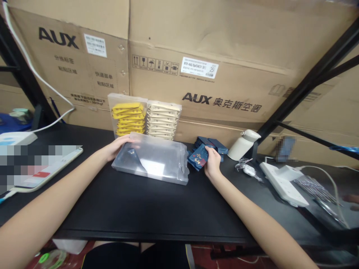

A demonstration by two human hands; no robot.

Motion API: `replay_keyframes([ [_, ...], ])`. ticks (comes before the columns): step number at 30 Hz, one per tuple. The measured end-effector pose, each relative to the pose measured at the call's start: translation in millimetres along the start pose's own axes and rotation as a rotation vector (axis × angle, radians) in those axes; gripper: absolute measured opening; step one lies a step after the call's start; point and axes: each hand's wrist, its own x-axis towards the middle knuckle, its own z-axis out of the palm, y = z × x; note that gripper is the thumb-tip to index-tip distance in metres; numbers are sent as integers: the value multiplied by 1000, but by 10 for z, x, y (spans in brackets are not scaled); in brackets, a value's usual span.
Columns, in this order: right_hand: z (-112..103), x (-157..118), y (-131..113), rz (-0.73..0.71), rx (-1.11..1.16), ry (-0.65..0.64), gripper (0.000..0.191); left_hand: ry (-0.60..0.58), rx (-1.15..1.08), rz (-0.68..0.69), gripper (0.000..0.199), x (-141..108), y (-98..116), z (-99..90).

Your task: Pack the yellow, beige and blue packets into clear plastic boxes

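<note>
A clear plastic box (165,158) lies flat on the black table (146,209), its flap end to the right, with one dark blue packet (136,160) visible inside at the left. My left hand (119,145) is closed on the box's left end. My right hand (213,162) grips a dark blue packet with red and gold print (198,157), just right of the box's flap. Behind it lies a pile of more blue packets (218,145). Two upright clear boxes stand at the back, one with yellow packets (130,116), one with cream packets (163,119).
A white bottle (243,145) stands right of the pile, near a small white item in clear wrap (248,170). Further right is a white power strip (284,185) with cables. A tablet (50,168) lies at the left. Large cardboard boxes (224,37) rise behind the table.
</note>
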Motion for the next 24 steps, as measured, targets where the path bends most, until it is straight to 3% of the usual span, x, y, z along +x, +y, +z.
replay_keyframes([
  [12,51,-118,-62,41,-88,-214,38,58,-20,69,38,-16,33,15],
  [19,55,-179,-10,23,-143,-229,40,-50,-52,96,40,-10,2,-6],
  [24,72,-199,-60,118,-111,-250,37,-1,-29,142,38,-34,-3,67],
])
